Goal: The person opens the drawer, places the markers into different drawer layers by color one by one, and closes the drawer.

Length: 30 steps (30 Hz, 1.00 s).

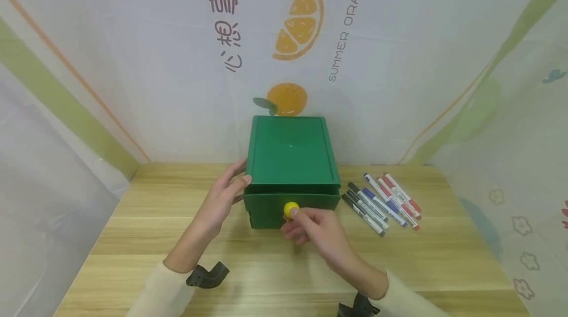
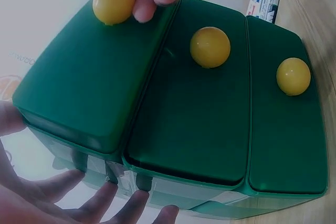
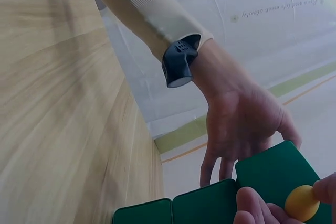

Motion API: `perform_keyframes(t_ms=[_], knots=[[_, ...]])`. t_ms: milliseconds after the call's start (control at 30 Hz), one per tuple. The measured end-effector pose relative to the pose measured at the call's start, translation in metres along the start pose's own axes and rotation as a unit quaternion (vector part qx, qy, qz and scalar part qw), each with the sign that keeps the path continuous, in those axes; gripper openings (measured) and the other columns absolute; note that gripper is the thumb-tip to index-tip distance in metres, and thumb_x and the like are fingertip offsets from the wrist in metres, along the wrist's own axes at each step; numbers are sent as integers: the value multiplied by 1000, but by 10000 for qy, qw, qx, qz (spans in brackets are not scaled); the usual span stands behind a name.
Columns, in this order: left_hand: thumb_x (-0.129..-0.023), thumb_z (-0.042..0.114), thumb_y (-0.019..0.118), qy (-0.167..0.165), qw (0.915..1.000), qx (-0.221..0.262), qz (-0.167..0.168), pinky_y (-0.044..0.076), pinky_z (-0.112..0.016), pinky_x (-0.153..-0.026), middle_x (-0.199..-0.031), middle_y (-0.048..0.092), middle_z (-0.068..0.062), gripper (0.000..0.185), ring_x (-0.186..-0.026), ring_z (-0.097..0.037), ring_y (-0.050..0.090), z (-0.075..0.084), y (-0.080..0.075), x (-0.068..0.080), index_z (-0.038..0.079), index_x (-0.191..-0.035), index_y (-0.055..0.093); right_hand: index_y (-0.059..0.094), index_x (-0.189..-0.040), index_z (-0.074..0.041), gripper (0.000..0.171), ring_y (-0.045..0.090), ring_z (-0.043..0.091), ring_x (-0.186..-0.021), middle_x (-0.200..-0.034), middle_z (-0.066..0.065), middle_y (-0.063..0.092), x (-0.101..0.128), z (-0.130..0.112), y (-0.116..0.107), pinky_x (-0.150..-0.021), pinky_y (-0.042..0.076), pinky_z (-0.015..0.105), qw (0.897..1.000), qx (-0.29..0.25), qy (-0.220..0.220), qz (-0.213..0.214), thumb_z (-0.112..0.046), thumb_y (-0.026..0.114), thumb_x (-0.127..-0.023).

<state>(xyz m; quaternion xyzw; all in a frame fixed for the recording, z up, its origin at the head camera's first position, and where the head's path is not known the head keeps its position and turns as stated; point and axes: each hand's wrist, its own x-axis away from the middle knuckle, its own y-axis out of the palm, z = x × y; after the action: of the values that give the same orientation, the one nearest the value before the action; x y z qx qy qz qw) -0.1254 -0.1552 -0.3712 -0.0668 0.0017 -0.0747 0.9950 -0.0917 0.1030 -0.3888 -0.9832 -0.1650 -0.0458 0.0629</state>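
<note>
Green plastic drawer box (image 1: 290,159) sat mid-frame on the wooden tabletop (image 1: 133,238), back against the printed white sheet (image 1: 155,60). Markers (image 1: 381,201) lay just right of it, apart from the box. Right hand (image 1: 317,230) pinched the top drawer's yellow knob (image 1: 291,209), that drawer out slightly. Left hand (image 1: 222,198) lay flat, fingers straight, against the box's left side.
</note>
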Motion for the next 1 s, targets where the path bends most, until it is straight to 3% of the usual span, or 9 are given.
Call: perform_keyframes(t_ms=[400,567,767,900,1000], knots=[[-115,28,50,-51,10000,51,-17,33,-70,-124,-175,33,-17,64,-156,-46,39,0,0,-1,9,-173,32,78,-117,7,41,80,24,-87,-100,11,82,12,4,-4,-72,65,31,9997,208,-88,-112,-31,64,-113],[-115,28,50,-66,10000,60,-20,32,-71,-124,-175,33,-17,63,-156,-46,38,-1,0,-1,9,-173,33,80,-116,2,32,78,22,-86,-99,5,82,21,3,-16,-75,65,31,9964,736,-417,-100,-28,72,-108],[-116,29,49,-44,10000,51,-29,33,-70,-124,-175,32,-17,63,-156,-47,38,-1,-1,0,9,-173,32,82,-105,-15,10,72,14,-80,-94,-8,79,37,2,-38,-69,62,29,9780,1533,-1366,368,-19,87,-96],[-116,29,49,-29,10000,56,-34,33,-70,-125,-175,32,-18,64,-156,-47,38,-1,-1,0,8,-173,32,81,-102,-14,13,72,15,-75,-90,-7,78,42,-3,-57,-62,61,29,9631,1607,-2005,803,-7,87,-93],[-116,29,49,-35,10000,61,-34,32,-69,-125,-175,32,-18,64,-156,-47,39,-1,-1,0,8,-173,31,81,-101,-14,14,71,15,-74,-88,-5,77,42,-8,-72,-62,60,28,9566,1671,-2072,1183,-4,87,-93]])
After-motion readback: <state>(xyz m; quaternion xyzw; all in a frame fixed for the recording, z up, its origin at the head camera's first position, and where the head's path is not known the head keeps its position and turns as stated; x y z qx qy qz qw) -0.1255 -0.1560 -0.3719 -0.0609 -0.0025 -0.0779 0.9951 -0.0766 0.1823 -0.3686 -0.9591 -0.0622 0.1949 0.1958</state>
